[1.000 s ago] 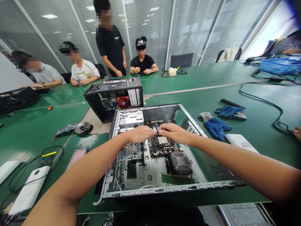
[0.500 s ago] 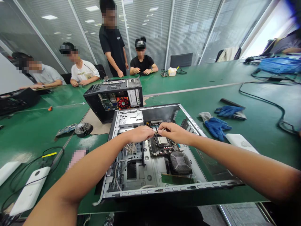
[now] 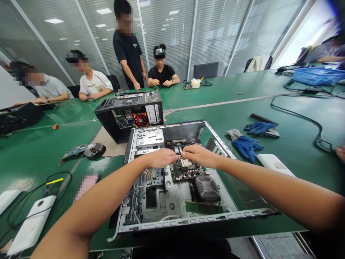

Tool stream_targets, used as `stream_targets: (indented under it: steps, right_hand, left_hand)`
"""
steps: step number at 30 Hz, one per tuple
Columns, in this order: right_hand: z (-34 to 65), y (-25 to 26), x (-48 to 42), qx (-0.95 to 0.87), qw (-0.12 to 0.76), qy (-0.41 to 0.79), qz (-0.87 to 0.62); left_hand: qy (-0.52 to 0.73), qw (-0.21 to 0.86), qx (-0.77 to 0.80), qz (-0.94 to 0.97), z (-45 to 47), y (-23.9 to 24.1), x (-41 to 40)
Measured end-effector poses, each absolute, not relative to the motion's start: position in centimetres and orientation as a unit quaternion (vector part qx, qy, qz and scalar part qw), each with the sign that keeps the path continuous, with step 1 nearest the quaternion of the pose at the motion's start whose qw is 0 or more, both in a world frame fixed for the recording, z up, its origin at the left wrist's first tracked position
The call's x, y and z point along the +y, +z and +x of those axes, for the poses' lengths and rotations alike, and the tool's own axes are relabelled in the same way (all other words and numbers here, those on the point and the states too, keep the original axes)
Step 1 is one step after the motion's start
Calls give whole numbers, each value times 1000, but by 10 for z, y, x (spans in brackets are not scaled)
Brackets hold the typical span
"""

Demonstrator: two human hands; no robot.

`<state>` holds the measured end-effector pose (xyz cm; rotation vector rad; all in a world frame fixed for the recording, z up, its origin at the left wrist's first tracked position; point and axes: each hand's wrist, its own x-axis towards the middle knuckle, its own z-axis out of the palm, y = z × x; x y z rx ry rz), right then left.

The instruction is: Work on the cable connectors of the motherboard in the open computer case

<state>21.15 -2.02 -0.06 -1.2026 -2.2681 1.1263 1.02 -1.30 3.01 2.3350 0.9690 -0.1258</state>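
Note:
An opened computer case [image 3: 205, 215] lies on its side in front of me. Over its motherboard [image 3: 179, 175] my left hand [image 3: 165, 157] and my right hand [image 3: 196, 154] meet, fingertips nearly touching. Both are closed in a pinch, and whatever is between the fingers is too small to make out. Just below my right hand a square processor [image 3: 185, 163] sits in its socket. A CPU cooler [image 3: 207, 188] rests loose-looking on the case floor nearer me, beside a green circuit board [image 3: 201, 207]. Grey cables [image 3: 150, 174] bunch left of the motherboard.
A second computer tower [image 3: 129, 111] stands just behind the case. Blue work gloves [image 3: 246, 144] and a white power bank-like block [image 3: 275, 163] lie at right. A round fan cooler [image 3: 95, 150] and cables are at left. Several people sit or stand across the green table [image 3: 194, 111].
Both hands have shifted slightly lower in the picture, still pinched together over the motherboard. The whole view has drifted a little. A bit of another person's hand shows at the right edge.

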Motion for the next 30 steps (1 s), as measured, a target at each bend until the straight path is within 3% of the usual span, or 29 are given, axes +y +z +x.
stream_targets:
  steps: [30]
  right_hand:
    - [210,4,-22,-800,156,392,-427]
  left_hand:
    - [-64,278,364,886,10,31,-15]
